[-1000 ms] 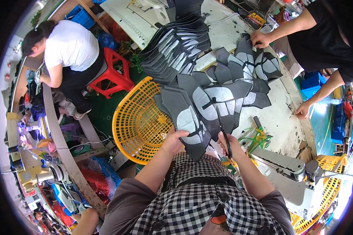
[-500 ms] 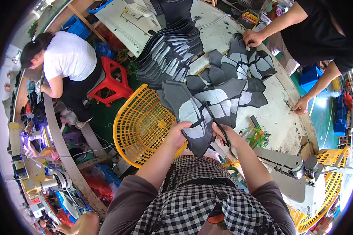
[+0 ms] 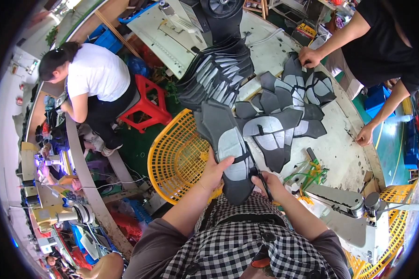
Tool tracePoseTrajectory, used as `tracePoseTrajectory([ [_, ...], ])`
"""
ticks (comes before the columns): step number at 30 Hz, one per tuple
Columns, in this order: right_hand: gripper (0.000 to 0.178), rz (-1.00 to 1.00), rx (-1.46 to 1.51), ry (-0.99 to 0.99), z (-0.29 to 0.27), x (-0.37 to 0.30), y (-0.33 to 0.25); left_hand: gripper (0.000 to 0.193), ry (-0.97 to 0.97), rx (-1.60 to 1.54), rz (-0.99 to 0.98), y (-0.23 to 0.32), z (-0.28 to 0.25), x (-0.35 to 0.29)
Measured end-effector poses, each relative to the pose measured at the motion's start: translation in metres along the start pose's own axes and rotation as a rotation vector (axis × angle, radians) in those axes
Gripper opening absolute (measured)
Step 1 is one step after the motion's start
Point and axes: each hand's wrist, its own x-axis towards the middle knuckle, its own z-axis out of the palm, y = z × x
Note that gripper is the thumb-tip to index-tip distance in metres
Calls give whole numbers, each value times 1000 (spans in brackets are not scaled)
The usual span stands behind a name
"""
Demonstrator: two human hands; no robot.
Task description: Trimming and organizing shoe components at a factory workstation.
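Observation:
My left hand [image 3: 213, 171] is closed on the left edge of a dark grey cut panel [image 3: 229, 135] with light grey patches, its thumb lying on top. Black-handled scissors [image 3: 265, 187] are in my right hand [image 3: 275, 186], their blades pointing away along the panel's right edge. Whether the blades touch the panel I cannot tell. Just beyond, similar panels [image 3: 266, 126] lie overlapping on the white table [image 3: 333, 139]. A tall fanned stack of dark panels [image 3: 214, 76] stands farther back.
A yellow plastic basket [image 3: 157, 160] sits left of my hands. A sewing machine [image 3: 344, 204] stands at right, near green and yellow strips [image 3: 312, 174]. Across the table a co-worker's hand [image 3: 309, 56] rests by the panels. Someone sits on a red stool [image 3: 146, 104] at left.
My hands have drawn the held panel nearer to my body, apart from the panels on the table. The scissors have come back with it. The whole view has shifted slightly.

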Motion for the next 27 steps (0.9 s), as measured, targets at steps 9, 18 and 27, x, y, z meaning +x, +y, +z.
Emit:
tracePoseTrajectory([
  [9, 34, 97, 306, 143, 6, -21, 19, 88, -573, 658, 168, 188, 17, 102],
  [18, 34, 64, 124, 197, 23, -26, 40, 93, 163, 1723, 702, 139, 8, 223],
  [27, 36, 245, 261, 187, 35, -33, 43, 96, 52, 1650, 738, 143, -23, 240],
])
